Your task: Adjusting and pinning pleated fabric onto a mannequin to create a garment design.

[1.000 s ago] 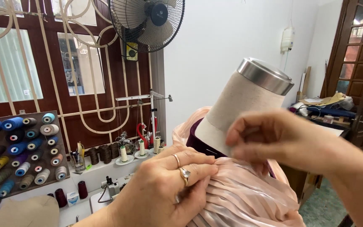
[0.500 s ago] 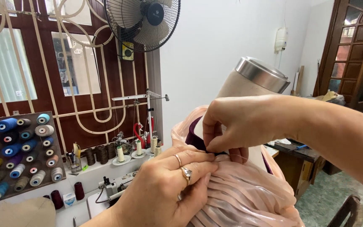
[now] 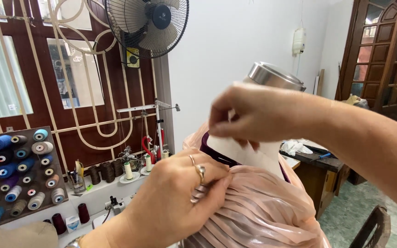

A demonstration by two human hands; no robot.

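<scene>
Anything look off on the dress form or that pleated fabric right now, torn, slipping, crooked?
Nothing stands out. The pink pleated fabric lies in even folds over the dress form, with no tear showing. The left hand presses the pleats near the neckline; the right hand pinches above them. What it pinches is too small to tell.

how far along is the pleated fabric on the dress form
Done: pink pleated fabric already covers the dress form shoulder and chest in neat folds. In hand: left hand presses the pleats near the neckline, right hand pinches above it. Left: the purple edge at the neck is uncovered.
</scene>
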